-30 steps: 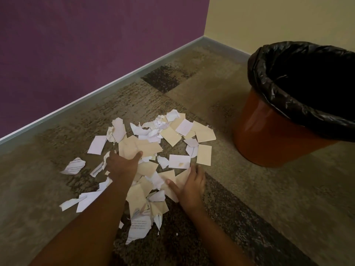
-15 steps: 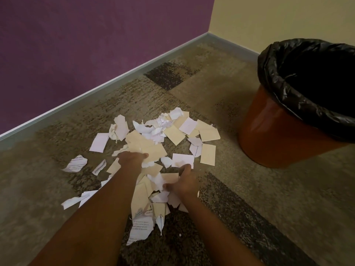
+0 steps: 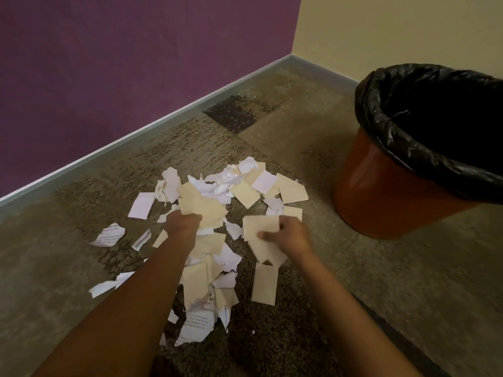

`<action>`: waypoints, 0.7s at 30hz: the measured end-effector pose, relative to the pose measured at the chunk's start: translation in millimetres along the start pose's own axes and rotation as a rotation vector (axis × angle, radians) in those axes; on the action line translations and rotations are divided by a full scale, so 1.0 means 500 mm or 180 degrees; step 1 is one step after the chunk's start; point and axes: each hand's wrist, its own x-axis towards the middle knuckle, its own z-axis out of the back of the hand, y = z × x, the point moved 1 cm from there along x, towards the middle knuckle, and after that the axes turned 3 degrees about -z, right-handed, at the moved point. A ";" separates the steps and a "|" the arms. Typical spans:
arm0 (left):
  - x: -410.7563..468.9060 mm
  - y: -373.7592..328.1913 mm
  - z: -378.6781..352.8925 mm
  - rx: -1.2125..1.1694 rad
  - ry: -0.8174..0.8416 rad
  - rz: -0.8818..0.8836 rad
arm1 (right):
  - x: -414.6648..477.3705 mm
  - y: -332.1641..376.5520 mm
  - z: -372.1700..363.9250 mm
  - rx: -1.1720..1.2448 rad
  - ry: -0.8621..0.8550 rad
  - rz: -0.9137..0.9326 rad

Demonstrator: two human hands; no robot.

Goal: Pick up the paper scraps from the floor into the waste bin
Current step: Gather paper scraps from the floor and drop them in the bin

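White and cream paper scraps (image 3: 245, 186) lie scattered on the patterned carpet (image 3: 408, 281) in front of me. My left hand (image 3: 183, 223) is closed on a bunch of cream scraps (image 3: 202, 209) at the middle of the pile. My right hand (image 3: 290, 235) grips a few cream pieces (image 3: 260, 229) just above the floor, and one cream piece (image 3: 264, 283) hangs loose below them. An orange waste bin (image 3: 381, 191) with a black liner (image 3: 394, 126) stands to the right, well apart from both hands.
A purple wall (image 3: 109, 63) with a grey skirting board (image 3: 136, 137) runs along the left. A cream wall (image 3: 394, 31) meets it at the far corner. Printed scraps (image 3: 196, 325) lie near my forearms, and stray scraps (image 3: 109, 235) sit at the left.
Both hands have closed on scraps. My right hand has risen and shifted right toward the bin with cream pieces in it. My left hand has stayed at the pile's middle.
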 end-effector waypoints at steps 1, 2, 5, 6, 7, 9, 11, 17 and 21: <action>-0.005 -0.004 0.000 0.0016 0.0002 -0.0034 | -0.006 0.017 0.030 0.0004 -0.0082 0.0072; -0.010 -0.009 -0.001 0.0038 0.0001 -0.0064 | -0.015 0.035 0.060 -0.0008 -0.0159 0.0152; -0.029 -0.032 -0.001 0.0189 -0.0019 -0.0140 | -0.048 0.094 0.165 0.0034 -0.0443 0.0431; -0.039 -0.043 0.000 0.0252 -0.0009 -0.0156 | -0.061 0.115 0.202 0.0057 -0.0556 0.0565; -0.046 -0.054 -0.001 0.0290 0.0012 -0.0183 | -0.077 0.135 0.240 0.0051 -0.0666 0.0706; -0.060 -0.079 -0.005 0.0251 0.0156 -0.0185 | -0.105 0.167 0.312 -0.0015 -0.0870 0.0912; -0.077 -0.110 -0.012 0.0138 0.0379 -0.0153 | -0.117 0.189 0.381 -0.0169 -0.1149 0.1057; -0.170 -0.229 -0.041 -0.0335 0.1231 -0.0106 | -0.105 0.210 0.540 -0.0735 -0.1850 0.1029; -0.245 -0.321 -0.059 -0.0459 0.1689 -0.0540 | -0.071 0.194 0.601 -0.0998 -0.2181 0.0834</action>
